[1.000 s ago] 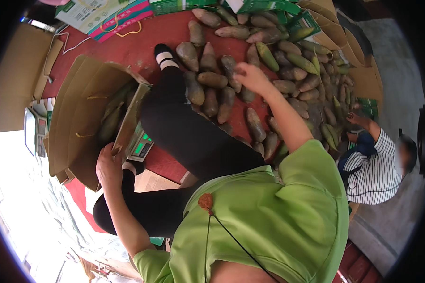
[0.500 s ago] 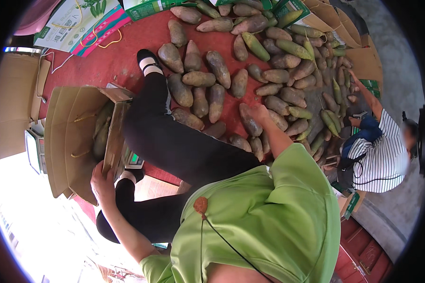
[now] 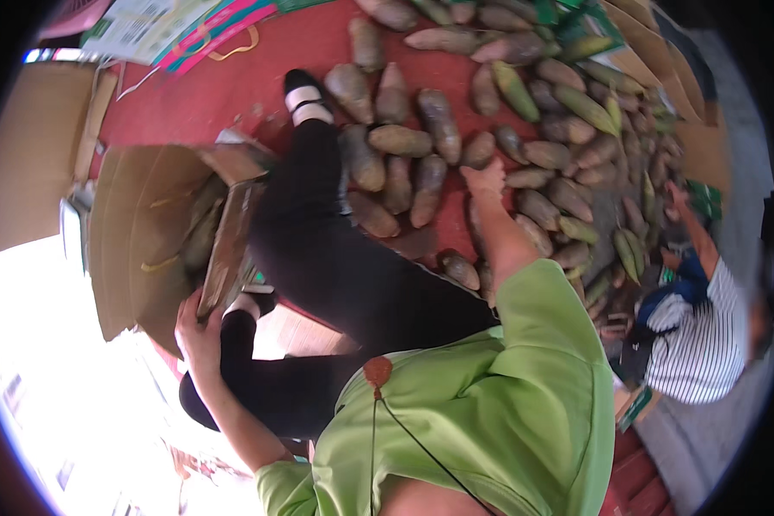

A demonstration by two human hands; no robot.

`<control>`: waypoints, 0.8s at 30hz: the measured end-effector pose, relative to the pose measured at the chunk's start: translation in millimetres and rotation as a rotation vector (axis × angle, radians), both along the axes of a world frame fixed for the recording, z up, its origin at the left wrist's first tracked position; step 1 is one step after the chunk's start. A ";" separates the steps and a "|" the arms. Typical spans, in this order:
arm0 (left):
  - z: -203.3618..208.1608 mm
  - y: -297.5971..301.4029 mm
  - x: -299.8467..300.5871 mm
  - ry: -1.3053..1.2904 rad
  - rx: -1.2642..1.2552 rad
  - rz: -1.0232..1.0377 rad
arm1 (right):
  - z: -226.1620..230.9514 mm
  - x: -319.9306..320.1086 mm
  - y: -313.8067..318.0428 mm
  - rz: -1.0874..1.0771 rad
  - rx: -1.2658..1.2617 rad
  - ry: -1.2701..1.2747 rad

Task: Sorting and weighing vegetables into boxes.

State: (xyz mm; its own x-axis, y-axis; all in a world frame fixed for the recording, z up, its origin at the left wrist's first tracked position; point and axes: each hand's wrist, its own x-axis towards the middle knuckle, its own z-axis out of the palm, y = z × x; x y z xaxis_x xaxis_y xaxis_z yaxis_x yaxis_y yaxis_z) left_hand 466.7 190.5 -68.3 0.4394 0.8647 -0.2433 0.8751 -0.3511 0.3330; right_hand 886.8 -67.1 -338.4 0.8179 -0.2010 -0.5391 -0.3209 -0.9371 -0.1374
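My left hand (image 3: 199,331) is closed on the edge of an open cardboard box (image 3: 138,232). The box stands tilted beside my leg, and greenish radishes (image 3: 203,234) lie partly hidden inside. My right hand (image 3: 488,178) reaches forward over the red floor, its fingers at the near end of a short-looking purplish radish (image 3: 479,150). The fingers seem closed around that end, which they hide. Next to it lie several more purplish-brown radishes (image 3: 429,191), and one green-yellow radish (image 3: 516,90) rests farther ahead. My right forearm partly covers another radish.
A large pile of radishes (image 3: 576,155) spreads to the right over the red floor covering (image 3: 267,60). Printed cartons (image 3: 146,30) line the far left. At the right a person in a striped top (image 3: 697,344) reaches toward the pile. My outstretched leg lies between box and radishes.
My right hand has left one radish and moved forward to another one. My left hand stays on the box edge. The whole view has shifted slightly.
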 end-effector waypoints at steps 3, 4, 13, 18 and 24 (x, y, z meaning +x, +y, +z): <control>8.7 -1.5 15.8 0.017 -0.014 0.002 | -10.3 7.7 0.3 -0.062 -0.022 -0.001; 7.0 -0.4 15.2 0.018 -0.031 0.022 | -12.0 8.2 -0.6 -0.074 -0.009 -0.014; 11.8 5.5 5.4 0.009 0.041 0.049 | -65.1 29.2 -23.8 -0.151 0.245 -0.058; 16.8 5.6 -6.8 -0.014 0.044 0.063 | -21.6 27.2 -20.5 -0.526 0.618 0.311; 26.4 7.2 -17.6 -0.080 0.015 0.119 | -14.9 32.3 -75.3 -0.541 0.808 0.549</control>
